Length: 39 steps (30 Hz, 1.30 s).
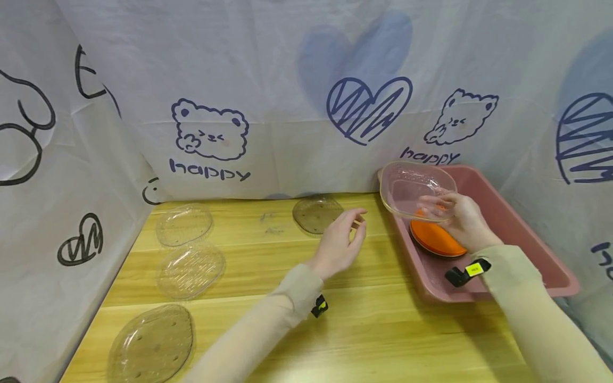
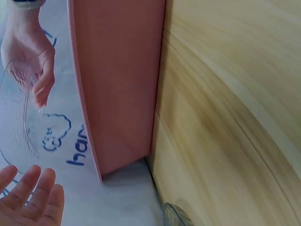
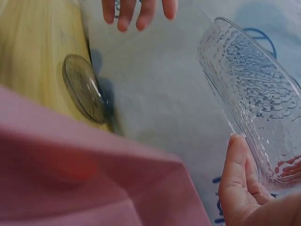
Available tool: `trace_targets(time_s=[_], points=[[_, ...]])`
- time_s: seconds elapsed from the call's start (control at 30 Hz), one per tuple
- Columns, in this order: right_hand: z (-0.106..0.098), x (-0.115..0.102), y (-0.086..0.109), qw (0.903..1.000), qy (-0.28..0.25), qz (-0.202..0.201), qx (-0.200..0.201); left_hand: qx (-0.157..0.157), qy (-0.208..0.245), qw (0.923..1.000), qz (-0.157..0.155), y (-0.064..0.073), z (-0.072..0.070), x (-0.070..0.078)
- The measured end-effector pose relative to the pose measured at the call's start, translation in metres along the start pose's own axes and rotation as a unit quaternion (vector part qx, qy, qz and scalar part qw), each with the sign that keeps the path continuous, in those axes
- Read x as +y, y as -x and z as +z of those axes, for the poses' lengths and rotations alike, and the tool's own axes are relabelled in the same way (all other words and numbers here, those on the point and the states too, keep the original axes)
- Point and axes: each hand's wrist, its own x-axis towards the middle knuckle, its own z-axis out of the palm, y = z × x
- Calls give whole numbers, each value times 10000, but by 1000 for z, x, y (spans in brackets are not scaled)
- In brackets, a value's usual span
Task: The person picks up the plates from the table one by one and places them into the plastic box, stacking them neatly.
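Above the far left corner of the tub (image 1: 415,266), the right hand (image 1: 465,219) grips a tilted clear dish (image 1: 406,187) between thumb and fingers at its right side. The left hand (image 1: 338,243) is positioned over the surface (image 1: 354,330), left of the tub, fingers apart and slightly bent. Inside the tub, an orange plate (image 1: 438,238) lies near the left wall. A brown dish (image 1: 316,214) rests near the surface's far edge. Along the left edge, two clear plates (image 1: 191,270) lie beyond a second brown dish (image 1: 153,343)
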Motion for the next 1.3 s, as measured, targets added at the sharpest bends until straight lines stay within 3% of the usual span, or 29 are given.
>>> trace_targets(time_s=[0.17, 0.33, 0.73, 0.97, 1.3], points=[[-14, -6, -3, 9999, -99, -38, -45, -230, -495, 9982, 244, 0, 13, 10], [-29, -9, -6, 9996, -251, -76, -109, -527, -1039, 9915, 586, 0, 27, 17], [-55, -10, -15, 9990, -305, 35, 311, -1383, -2038, 9595, 1370, 4, 55, 25], [-69, -7, -22, 9986, -219, 105, 476, -1480, -2339, 9432, 1835, 9, 68, 21], [-85, -3, -32, 9980, 229, 87, 586, -1742, -2612, 9304, 1890, 11, 76, 24]])
